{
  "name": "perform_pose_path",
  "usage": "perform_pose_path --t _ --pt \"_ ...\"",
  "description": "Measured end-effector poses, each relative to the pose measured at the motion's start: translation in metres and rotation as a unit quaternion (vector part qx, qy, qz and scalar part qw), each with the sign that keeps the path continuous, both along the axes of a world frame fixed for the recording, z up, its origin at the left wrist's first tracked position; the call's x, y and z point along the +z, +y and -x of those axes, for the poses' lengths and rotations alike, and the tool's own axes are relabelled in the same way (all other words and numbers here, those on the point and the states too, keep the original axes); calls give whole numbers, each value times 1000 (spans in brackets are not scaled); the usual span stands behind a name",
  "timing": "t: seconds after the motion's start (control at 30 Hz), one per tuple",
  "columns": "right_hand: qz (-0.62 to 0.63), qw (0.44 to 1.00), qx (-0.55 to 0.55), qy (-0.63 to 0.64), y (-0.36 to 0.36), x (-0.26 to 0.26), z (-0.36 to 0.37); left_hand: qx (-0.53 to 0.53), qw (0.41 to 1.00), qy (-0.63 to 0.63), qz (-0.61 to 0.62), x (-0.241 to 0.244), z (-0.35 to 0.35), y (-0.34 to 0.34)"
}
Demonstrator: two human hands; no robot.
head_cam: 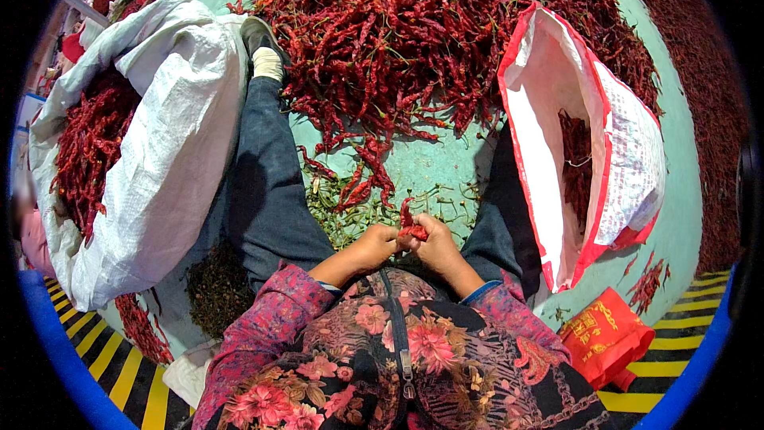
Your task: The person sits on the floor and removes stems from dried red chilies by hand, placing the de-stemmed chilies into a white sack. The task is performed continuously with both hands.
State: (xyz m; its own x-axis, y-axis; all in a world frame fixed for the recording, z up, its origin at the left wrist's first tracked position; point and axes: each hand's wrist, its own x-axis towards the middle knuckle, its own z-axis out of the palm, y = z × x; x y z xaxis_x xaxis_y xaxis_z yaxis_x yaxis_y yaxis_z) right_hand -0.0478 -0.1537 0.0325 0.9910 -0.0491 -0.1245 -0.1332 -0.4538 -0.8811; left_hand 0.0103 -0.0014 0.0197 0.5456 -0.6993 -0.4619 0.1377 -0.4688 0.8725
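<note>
My left hand (377, 246) and my right hand (434, 246) meet close in front of my jacket. Dried red chili peppers (413, 230) stick up between the fingertips, pinched in my right hand. The left fingers touch the same spot; whether they grip a stem there is hidden. Just beyond the hands, green pepper stems (325, 206) lie scattered on the pale green floor (430, 161) between my legs. A large heap of dried red chilies (406, 42) spreads out past them.
At left, a white woven sack (179, 149) holds red chilies. An upright red-edged white sack (549, 149) stands at right with some chilies inside. A red bag (606, 337) lies at lower right. Dark debris (219, 289) is piled beside my left thigh. Another person (39, 242) is partly visible at far left.
</note>
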Motion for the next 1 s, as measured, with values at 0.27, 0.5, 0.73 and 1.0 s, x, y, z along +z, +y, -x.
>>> perform_pose_path --t 0.27,0.5,0.73,1.0 --pt "-428 859 -173 222 -6 -17 3 -145 945 -253 149 25 0 -1" --pt "-484 798 -311 178 -26 -31 -2 -48 871 -483 -77 0 -116 -40" --pt "-473 796 -334 178 -26 -30 -5 -79 790 -587 -160 -11 -171 -46" --pt "-416 868 -221 158 -18 -36 -10 -10 957 -289 25 6 -27 -32"
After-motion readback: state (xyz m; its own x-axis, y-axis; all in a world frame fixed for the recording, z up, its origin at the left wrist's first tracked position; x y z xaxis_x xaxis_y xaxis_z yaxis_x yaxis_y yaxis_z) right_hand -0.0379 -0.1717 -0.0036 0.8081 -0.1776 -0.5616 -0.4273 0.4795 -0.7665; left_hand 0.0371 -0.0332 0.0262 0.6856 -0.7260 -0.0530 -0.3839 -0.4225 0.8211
